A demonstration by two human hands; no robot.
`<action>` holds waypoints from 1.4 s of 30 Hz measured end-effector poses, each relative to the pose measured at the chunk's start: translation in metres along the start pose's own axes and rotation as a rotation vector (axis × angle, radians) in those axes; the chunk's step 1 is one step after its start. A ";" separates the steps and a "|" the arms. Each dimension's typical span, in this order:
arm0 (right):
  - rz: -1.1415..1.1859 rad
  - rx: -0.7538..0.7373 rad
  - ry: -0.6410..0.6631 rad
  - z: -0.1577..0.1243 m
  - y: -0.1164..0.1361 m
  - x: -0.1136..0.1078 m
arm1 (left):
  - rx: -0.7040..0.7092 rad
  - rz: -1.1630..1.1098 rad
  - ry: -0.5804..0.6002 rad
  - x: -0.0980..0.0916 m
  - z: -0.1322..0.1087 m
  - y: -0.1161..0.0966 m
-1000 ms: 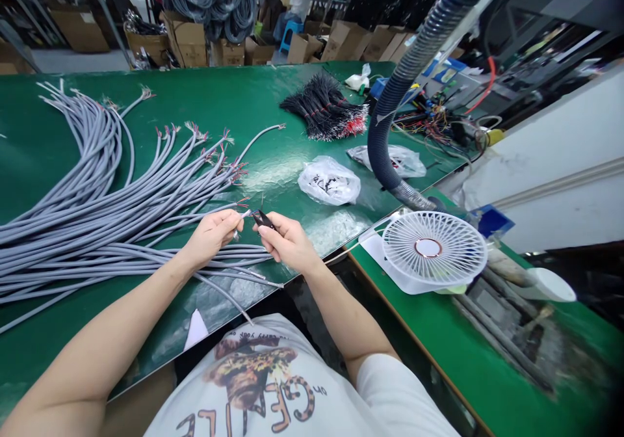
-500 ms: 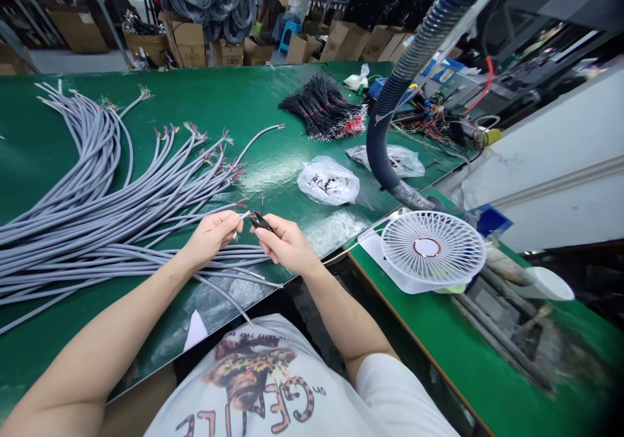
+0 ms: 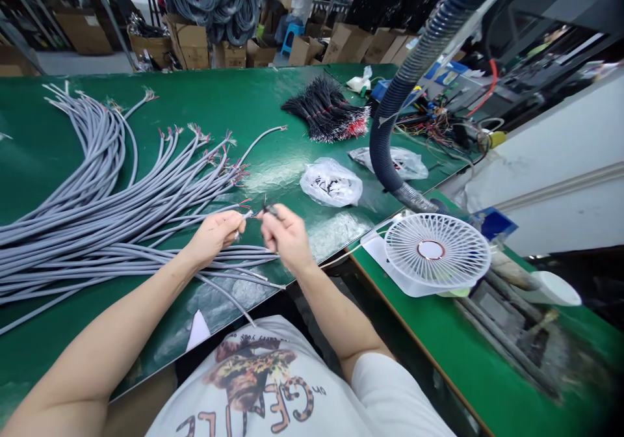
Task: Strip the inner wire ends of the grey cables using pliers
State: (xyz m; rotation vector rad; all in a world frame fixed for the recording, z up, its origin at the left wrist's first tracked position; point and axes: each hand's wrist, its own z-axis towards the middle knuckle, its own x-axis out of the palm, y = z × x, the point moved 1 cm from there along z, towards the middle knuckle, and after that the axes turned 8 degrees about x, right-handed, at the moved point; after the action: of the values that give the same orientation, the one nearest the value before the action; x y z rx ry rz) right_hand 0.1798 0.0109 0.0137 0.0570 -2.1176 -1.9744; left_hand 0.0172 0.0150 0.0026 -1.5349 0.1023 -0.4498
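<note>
My left hand [image 3: 217, 234] is closed around a grey cable near its end. The cable's stripped tip [image 3: 249, 214] with thin wires sticks out past my fingertips toward the right. My right hand [image 3: 288, 237] is closed on small black cutting pliers [image 3: 270, 210], just right of that tip. Motion smears the pliers, so whether their jaws touch the wires cannot be made out. Many grey cables [image 3: 117, 229] lie in long bundles on the green table to the left and under my hands, several with frayed red and white wire ends.
A clear bag of small parts [image 3: 331, 182] lies beyond my right hand, with black wire bundles [image 3: 325, 108] behind it. A ribbed hose [image 3: 385, 121] comes down at the right, above a white fan [image 3: 437, 251]. Cardboard boxes [image 3: 188, 41] and a seated person are in the background.
My right hand has turned and shifted slightly to the right with the pliers, whose jaws were at the cable's wires before. My left hand holds the cable almost where it was.
</note>
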 end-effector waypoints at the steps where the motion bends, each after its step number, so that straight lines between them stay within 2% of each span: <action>1: 0.028 -0.057 -0.071 0.002 0.005 -0.004 | -0.011 0.008 0.018 0.001 0.000 0.000; 3: 0.009 -0.175 -0.171 0.004 0.015 -0.012 | -0.032 0.021 0.037 0.003 -0.001 0.000; 5: -0.188 -0.269 -0.172 0.005 0.024 -0.018 | -0.042 0.025 0.031 0.004 -0.001 0.000; 7: -0.493 -0.392 -0.092 0.005 0.026 -0.021 | -0.050 0.030 0.034 0.003 0.000 0.000; 10: -0.910 -0.690 0.060 0.007 0.022 -0.023 | -0.067 0.042 0.064 0.003 0.000 -0.001; 12: -1.124 -0.885 0.107 0.008 0.019 -0.023 | -0.077 0.054 0.074 0.003 0.000 -0.001; 14: -1.302 -1.007 0.127 0.008 0.022 -0.023 | -0.084 0.070 0.077 0.004 -0.001 -0.001; 16: -1.438 -1.042 0.188 0.008 0.028 -0.022 | -0.093 0.099 0.090 0.006 -0.002 -0.002; 19: -1.548 -0.916 0.345 0.007 0.040 -0.022 | -0.090 0.189 0.124 0.010 -0.004 -0.003; 22: -1.424 -0.694 0.475 0.013 0.045 -0.025 | -0.060 0.277 0.201 0.010 -0.006 -0.006; 25: -1.076 -0.468 0.523 0.025 0.038 -0.031 | -0.029 0.319 0.281 0.008 -0.007 -0.008; 27: -0.795 -0.237 0.509 0.031 0.024 -0.032 | -0.014 0.323 0.289 0.006 -0.007 -0.007; 30: -0.324 0.161 0.441 0.031 -0.005 -0.027 | 0.055 0.339 0.181 0.005 -0.005 -0.002; 31: -0.176 0.249 0.408 0.027 -0.013 -0.023 | 0.100 0.352 0.109 0.005 -0.004 0.000; 33: 0.043 0.328 0.353 0.019 -0.025 -0.015 | 0.194 0.370 -0.031 0.006 -0.002 0.003; 35: 0.133 0.305 0.300 0.010 -0.027 -0.008 | 0.244 0.369 -0.100 0.008 -0.001 0.004; 37: 0.078 0.190 0.220 0.004 -0.021 -0.008 | 0.236 0.356 -0.092 0.008 0.000 0.004; 40: -0.267 -0.179 0.089 0.003 -0.001 -0.019 | 0.183 0.338 -0.063 0.007 0.000 0.002; 42: -0.552 -0.453 0.090 0.006 0.011 -0.029 | 0.149 0.335 -0.048 0.006 0.000 0.000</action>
State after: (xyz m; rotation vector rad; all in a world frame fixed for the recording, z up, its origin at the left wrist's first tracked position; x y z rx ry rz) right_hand 0.2083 0.0230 0.0198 0.6957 -1.6629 -2.6504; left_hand 0.0222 0.0129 0.0036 -1.3486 0.2778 -0.1503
